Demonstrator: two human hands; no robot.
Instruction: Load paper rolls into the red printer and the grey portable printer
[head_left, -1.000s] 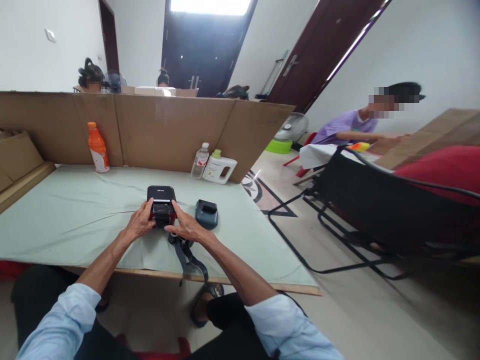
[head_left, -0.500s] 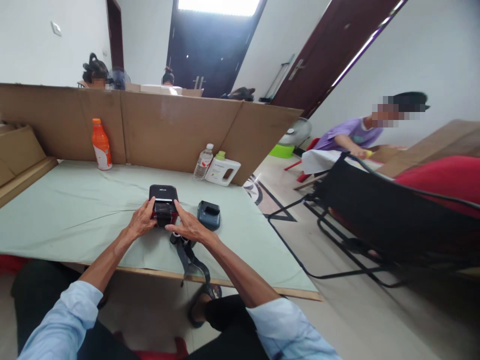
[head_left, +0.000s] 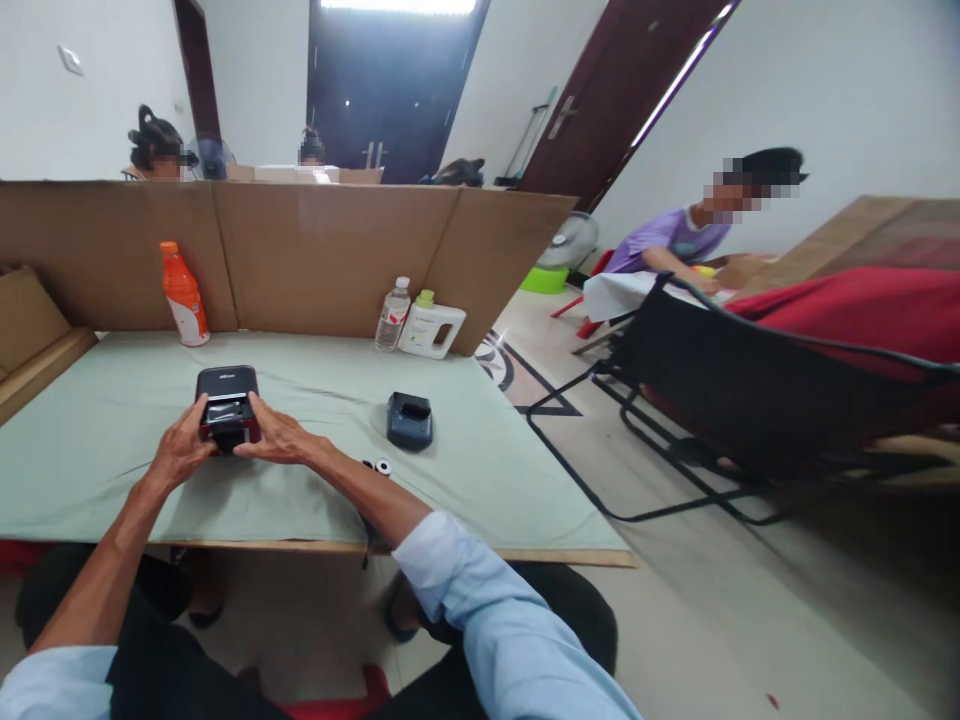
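Both of my hands are on a small boxy device (head_left: 227,383), black on top with red sides, which looks like a label printer. It sits on the left part of the cloth-covered table. My left hand (head_left: 184,440) grips its left side, and my right hand (head_left: 279,432) holds its right side with the thumb at the near edge. A dark blue boxy device (head_left: 409,420) stands apart, to the right. Beyond my right forearm a small white ring-shaped thing (head_left: 383,467) shows; my forearm hides most of what lies beside it.
An orange bottle (head_left: 184,295), a clear bottle (head_left: 393,315) and a white jug (head_left: 433,328) stand along the cardboard screen (head_left: 330,250). Cardboard (head_left: 37,335) lies at the left. A black folding frame chair (head_left: 720,400) and a person in purple (head_left: 667,245) are at the right.
My hands have carried or slid the black-and-red device to the left across the table, away from the dark blue one. My right forearm now covers the dark straps. The view has shifted slightly.
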